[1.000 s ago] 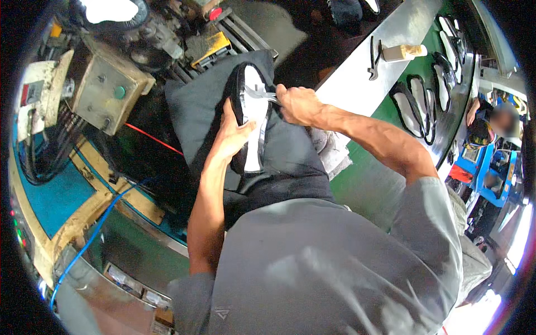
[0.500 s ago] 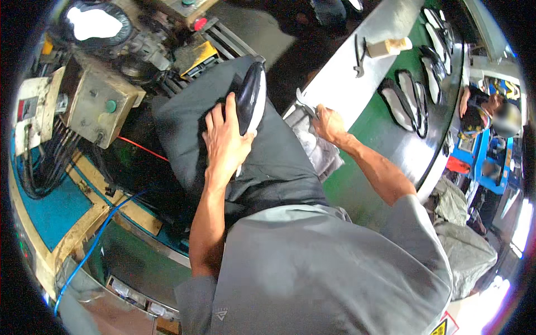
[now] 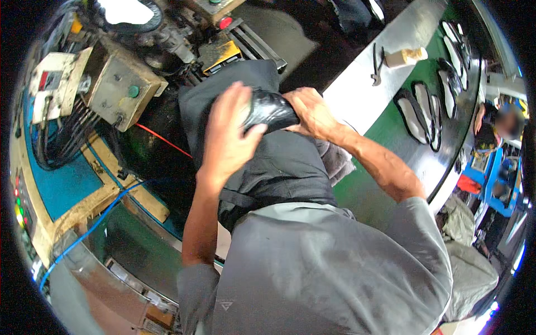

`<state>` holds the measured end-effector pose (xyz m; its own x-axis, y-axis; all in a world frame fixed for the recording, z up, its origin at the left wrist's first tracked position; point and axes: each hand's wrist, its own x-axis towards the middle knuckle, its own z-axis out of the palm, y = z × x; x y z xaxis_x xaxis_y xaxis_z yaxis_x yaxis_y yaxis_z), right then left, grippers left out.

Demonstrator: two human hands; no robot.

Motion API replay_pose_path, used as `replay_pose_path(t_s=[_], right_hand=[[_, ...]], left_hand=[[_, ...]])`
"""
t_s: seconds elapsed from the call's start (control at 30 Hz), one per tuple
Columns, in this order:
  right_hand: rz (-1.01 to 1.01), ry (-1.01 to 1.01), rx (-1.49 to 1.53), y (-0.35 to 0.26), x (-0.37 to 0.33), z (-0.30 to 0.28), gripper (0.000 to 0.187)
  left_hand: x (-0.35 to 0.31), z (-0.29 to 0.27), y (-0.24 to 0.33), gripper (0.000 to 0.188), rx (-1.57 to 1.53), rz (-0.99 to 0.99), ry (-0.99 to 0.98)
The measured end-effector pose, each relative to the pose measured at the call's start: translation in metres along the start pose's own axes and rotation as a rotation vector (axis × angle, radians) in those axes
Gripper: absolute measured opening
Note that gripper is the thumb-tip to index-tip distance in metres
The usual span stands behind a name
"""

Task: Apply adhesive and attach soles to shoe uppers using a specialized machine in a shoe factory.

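A glossy black shoe upper (image 3: 269, 110) lies crosswise over the dark cloth (image 3: 279, 159) on my lap. My right hand (image 3: 314, 114) is closed around its right end, fingers curled over the edge. At the left end is my left hand (image 3: 226, 131), fingers stretched and thumb apart, with the palm side toward the shoe. The left fingers are blurred while the shoe stays fairly sharp. Pincers cannot be made out in my right hand; its palm side is hidden. A grey cloth (image 3: 338, 162) sits beside my right forearm.
Along the right runs a metal ledge (image 3: 360, 78) bearing a wrench-like tool (image 3: 378, 67) and a yellowish bottle (image 3: 403, 58). Several black-and-white shoe uppers (image 3: 419, 114) lie on the green surface beyond. A machine control box (image 3: 120, 86), cables and a blue hose (image 3: 92, 226) are left. Another person sits far right.
The shoe has turned from upright to crosswise. My right hand has moved left from the ledge onto its end, and the pincers it held no longer show. My left hand has shifted slightly.
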<state>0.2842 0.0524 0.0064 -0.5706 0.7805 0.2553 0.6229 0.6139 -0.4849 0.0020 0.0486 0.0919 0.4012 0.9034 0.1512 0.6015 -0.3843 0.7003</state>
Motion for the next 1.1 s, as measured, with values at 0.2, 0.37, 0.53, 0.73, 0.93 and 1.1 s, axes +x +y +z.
replay_pose_path(t_s=[0.2, 0.37, 0.53, 0.73, 0.93, 1.1], right_hand=[[0.232, 0.151, 0.191, -0.039, -0.003, 0.028, 0.083], [0.318, 0.293, 0.355, -0.064, 0.009, 0.043, 0.086], [0.453, 0.253, 0.552, -0.067, 0.013, 0.061, 0.089], [0.451, -0.018, 0.445, -0.093, 0.024, -0.022, 0.087], [0.642, -0.443, 0.724, -0.118, 0.025, -0.058, 0.087], [0.403, 0.043, 0.647, -0.087, 0.075, -0.032, 0.084]], left_hand=[[-0.05, -0.039, -0.018, 0.095, -0.878, -0.155, 0.13], [-0.03, -0.047, 0.038, 0.079, -0.67, -0.149, 0.269], [-0.025, -0.035, 0.055, 0.061, -0.414, -0.086, 0.345], [-0.014, -0.071, 0.047, 0.092, -0.762, 0.071, 0.284], [-0.006, -0.008, -0.014, 0.069, -0.851, -0.21, 0.379], [-0.004, 0.001, -0.009, 0.066, -1.004, -0.301, 0.235]])
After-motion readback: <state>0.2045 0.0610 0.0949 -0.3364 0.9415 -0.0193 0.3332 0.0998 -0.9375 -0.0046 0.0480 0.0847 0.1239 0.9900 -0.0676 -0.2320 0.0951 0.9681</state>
